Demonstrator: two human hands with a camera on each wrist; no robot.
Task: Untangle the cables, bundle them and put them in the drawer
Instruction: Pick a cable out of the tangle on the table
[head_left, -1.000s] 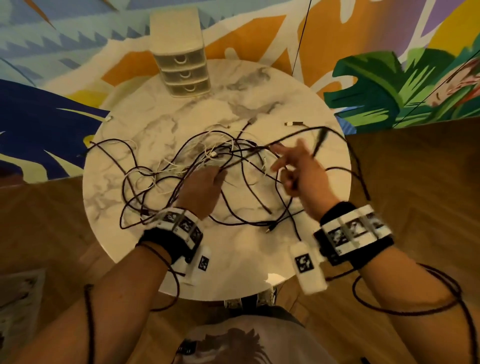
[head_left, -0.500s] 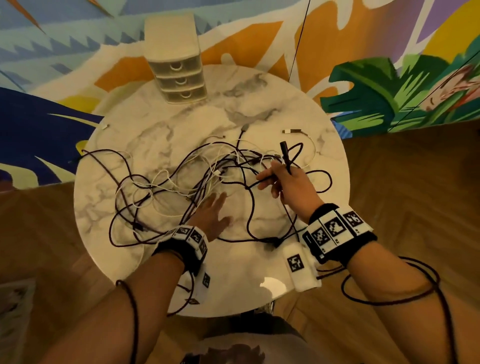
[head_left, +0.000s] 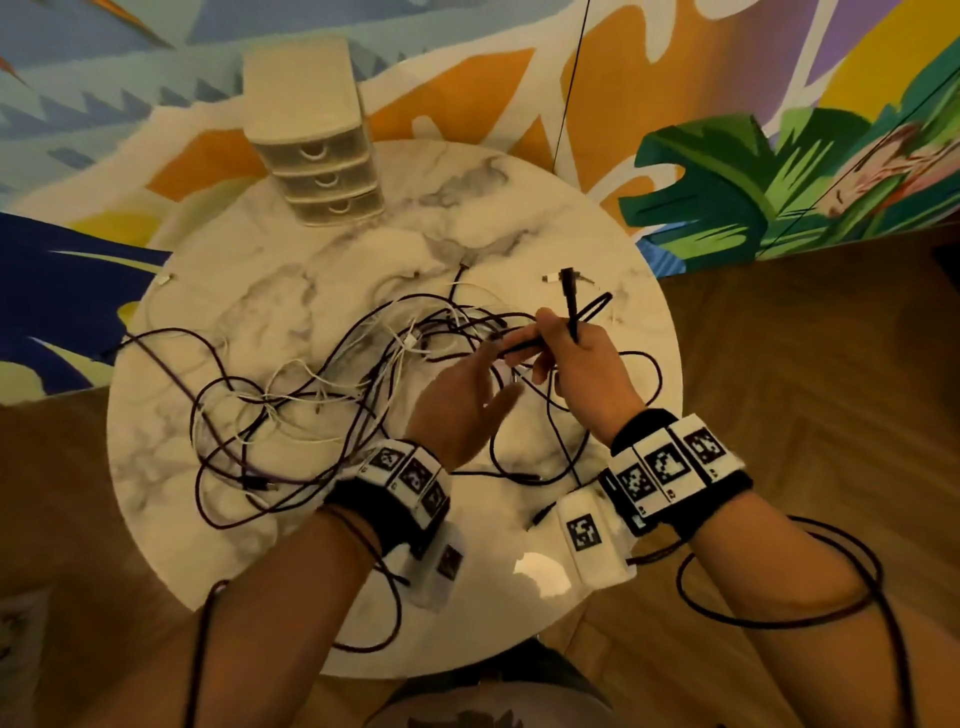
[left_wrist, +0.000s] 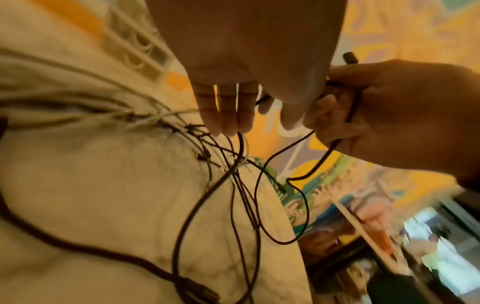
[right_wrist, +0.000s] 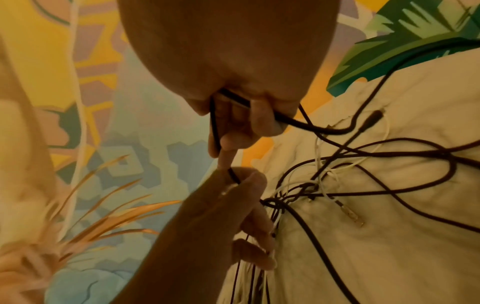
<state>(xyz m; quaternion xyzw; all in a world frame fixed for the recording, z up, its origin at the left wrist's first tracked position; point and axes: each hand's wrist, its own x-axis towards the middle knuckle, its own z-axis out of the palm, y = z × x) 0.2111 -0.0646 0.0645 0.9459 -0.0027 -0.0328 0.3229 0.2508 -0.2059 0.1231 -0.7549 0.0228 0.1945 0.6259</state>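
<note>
A tangle of black and white cables (head_left: 337, 395) lies spread over the round marble table (head_left: 311, 545). My right hand (head_left: 576, 364) is raised above the table's right side and grips a black cable (head_left: 519, 345); its plug (head_left: 567, 283) sticks up past the fingers. My left hand (head_left: 467, 400) reaches up to the right one. In the right wrist view the left hand (right_wrist: 226, 205) pinches the same black cable (right_wrist: 232, 174) between thumb and forefinger, just below my right hand (right_wrist: 246, 123). In the left wrist view the other fingers (left_wrist: 226, 115) stay straight.
A small cream three-drawer unit (head_left: 317, 150) stands at the table's far edge, all drawers closed. Loose plugs (head_left: 550, 279) lie near the right rim. A painted wall is behind, and wooden floor (head_left: 805, 364) surrounds the table.
My left hand has lifted off the cables on the table and moved right to meet the right hand. The right hand has drawn the black cable closer, its plug now pointing up.
</note>
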